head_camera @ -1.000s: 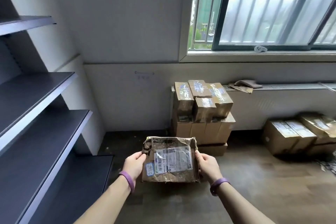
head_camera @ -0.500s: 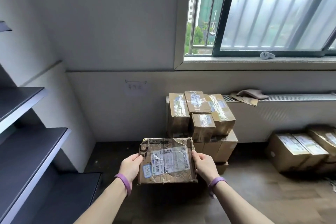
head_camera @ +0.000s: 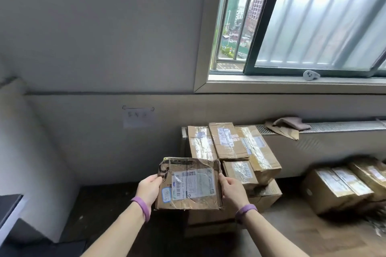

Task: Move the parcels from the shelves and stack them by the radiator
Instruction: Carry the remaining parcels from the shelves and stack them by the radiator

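Carrying step: left hand [head_camera: 148, 190] and right hand [head_camera: 230, 191] grip a flat taped parcel [head_camera: 191, 185] just before the radiator [head_camera: 325, 144] stack [head_camera: 234, 152], so next it probably needs setting flat on top.

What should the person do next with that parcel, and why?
Probably carry it forward and set it on the stack by the radiator. The left hand and right hand grip the flat parcel by its side edges, in the air just in front of that stack.

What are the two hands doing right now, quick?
Left hand: grips the left edge of the flat parcel.
Right hand: grips the same parcel's right edge.
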The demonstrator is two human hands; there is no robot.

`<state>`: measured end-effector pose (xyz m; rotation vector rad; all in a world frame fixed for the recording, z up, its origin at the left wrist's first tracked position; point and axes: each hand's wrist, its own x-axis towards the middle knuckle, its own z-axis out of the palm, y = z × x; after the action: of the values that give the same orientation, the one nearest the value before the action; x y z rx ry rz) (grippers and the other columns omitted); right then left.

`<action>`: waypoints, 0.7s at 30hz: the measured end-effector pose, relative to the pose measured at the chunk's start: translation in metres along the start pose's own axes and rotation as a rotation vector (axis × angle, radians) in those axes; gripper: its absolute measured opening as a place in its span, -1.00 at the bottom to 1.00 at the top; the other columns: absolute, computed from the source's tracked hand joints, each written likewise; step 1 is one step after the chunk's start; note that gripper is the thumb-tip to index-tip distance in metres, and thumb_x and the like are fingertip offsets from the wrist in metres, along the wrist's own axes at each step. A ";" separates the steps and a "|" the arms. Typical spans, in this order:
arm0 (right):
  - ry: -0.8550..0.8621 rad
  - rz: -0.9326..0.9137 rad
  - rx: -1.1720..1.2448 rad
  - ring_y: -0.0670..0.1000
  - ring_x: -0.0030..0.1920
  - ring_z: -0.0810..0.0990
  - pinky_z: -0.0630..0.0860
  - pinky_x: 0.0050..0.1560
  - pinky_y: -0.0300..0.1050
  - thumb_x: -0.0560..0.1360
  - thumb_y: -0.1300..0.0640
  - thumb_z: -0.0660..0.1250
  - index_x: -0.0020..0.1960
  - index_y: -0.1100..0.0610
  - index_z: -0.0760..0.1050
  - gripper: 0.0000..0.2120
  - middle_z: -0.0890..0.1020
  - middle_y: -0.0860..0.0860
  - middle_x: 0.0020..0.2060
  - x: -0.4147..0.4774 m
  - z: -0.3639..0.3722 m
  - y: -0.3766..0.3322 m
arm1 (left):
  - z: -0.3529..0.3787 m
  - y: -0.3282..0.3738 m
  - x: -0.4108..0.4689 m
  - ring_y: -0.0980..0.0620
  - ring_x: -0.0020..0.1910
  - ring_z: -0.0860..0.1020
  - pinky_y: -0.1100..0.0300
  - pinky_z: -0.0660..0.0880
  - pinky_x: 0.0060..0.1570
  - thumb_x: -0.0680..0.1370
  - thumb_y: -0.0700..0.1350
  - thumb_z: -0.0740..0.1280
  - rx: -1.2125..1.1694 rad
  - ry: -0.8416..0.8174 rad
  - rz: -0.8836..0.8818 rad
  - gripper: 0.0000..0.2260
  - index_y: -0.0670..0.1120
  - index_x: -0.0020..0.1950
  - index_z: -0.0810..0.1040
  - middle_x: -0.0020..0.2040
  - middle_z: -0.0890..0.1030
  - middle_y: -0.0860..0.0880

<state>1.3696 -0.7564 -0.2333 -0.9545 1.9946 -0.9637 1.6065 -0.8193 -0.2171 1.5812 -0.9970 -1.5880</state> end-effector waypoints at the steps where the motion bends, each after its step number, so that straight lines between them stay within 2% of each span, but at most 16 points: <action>1: 0.007 0.004 -0.004 -0.08 -0.38 0.48 0.35 -0.36 -0.19 0.63 -0.07 0.18 -0.37 0.10 0.52 -0.54 0.57 -0.09 -0.47 0.011 0.001 -0.007 | 0.003 0.009 0.013 -0.11 -0.10 0.68 0.05 0.61 -0.08 0.61 -0.21 0.25 0.006 -0.011 -0.001 -0.80 -0.05 -0.10 0.65 -0.13 0.71 -0.11; 5: 0.067 0.035 0.045 0.02 -0.31 0.47 0.34 -0.26 -0.12 0.64 -0.04 0.18 -0.29 0.25 0.56 -0.52 0.57 0.04 -0.38 0.054 -0.006 -0.024 | 0.024 0.046 0.060 -0.07 -0.16 0.69 0.09 0.61 -0.15 0.60 -0.22 0.26 0.051 -0.065 0.001 -0.81 -0.07 -0.09 0.66 -0.19 0.72 -0.08; 8: 0.113 0.082 0.096 0.03 -0.34 0.44 0.40 -0.20 -0.05 0.63 -0.06 0.19 -0.37 0.14 0.48 -0.54 0.50 -0.01 -0.46 0.079 -0.020 -0.029 | 0.050 0.070 0.085 -0.06 -0.19 0.69 0.11 0.61 -0.20 0.60 -0.23 0.26 0.066 -0.123 0.024 -0.80 -0.09 -0.08 0.67 -0.24 0.72 -0.05; 11: 0.174 0.130 0.133 0.02 -0.29 0.49 0.56 -0.08 0.07 0.62 -0.09 0.20 -0.28 0.20 0.57 -0.54 0.57 0.01 -0.38 0.102 -0.043 -0.031 | 0.085 0.093 0.102 -0.06 -0.19 0.69 0.13 0.60 -0.26 0.62 -0.23 0.23 0.103 -0.180 0.047 -0.80 -0.07 -0.06 0.65 -0.17 0.71 -0.09; 13: 0.202 0.146 0.161 0.06 -0.21 0.55 0.57 0.01 0.13 0.62 -0.08 0.20 -0.29 0.18 0.55 -0.55 0.60 0.06 -0.31 0.112 -0.061 -0.030 | 0.112 0.105 0.112 -0.06 -0.19 0.67 0.13 0.61 -0.26 0.63 -0.23 0.22 0.141 -0.208 0.063 -0.80 -0.09 -0.04 0.63 -0.10 0.70 -0.12; 15: 0.260 0.168 0.186 0.11 -0.18 0.55 0.55 -0.03 0.09 0.62 -0.09 0.18 -0.28 0.17 0.52 -0.56 0.59 0.10 -0.29 0.125 -0.081 -0.026 | 0.148 0.118 0.125 0.01 -0.22 0.64 0.24 0.58 -0.31 0.63 -0.25 0.21 0.204 -0.240 0.107 -0.81 -0.15 0.04 0.62 -0.09 0.68 -0.12; 17: 0.314 0.195 0.192 0.09 -0.25 0.54 0.46 -0.16 -0.04 0.63 -0.11 0.15 -0.25 0.20 0.54 -0.53 0.57 0.07 -0.34 0.141 -0.102 -0.020 | 0.189 0.134 0.141 0.16 -0.29 0.60 0.39 0.50 -0.37 0.61 -0.30 0.21 0.292 -0.260 0.204 -0.79 -0.20 0.12 0.61 -0.14 0.65 -0.06; 19: 0.352 0.212 0.226 0.05 -0.29 0.53 0.44 -0.19 -0.08 0.63 -0.10 0.15 -0.25 0.16 0.52 -0.56 0.56 0.02 -0.37 0.161 -0.124 -0.015 | 0.233 0.153 0.157 0.15 -0.13 0.60 0.36 0.47 -0.14 0.57 -0.30 0.24 0.389 -0.288 0.308 -0.76 -0.19 0.18 0.61 -0.01 0.67 -0.10; 21: 0.363 0.223 0.274 0.06 -0.29 0.50 0.46 -0.14 -0.02 0.63 -0.06 0.16 -0.28 0.12 0.45 -0.61 0.53 0.02 -0.37 0.185 -0.146 -0.010 | 0.275 0.169 0.177 -0.02 0.13 0.57 0.21 0.45 0.16 0.51 -0.22 0.27 0.504 -0.312 0.378 -0.70 -0.13 0.22 0.61 0.16 0.65 -0.11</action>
<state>1.1648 -0.8706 -0.2079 -0.4181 2.1316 -1.3105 1.3171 -1.0395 -0.1621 1.3507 -1.8613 -1.4039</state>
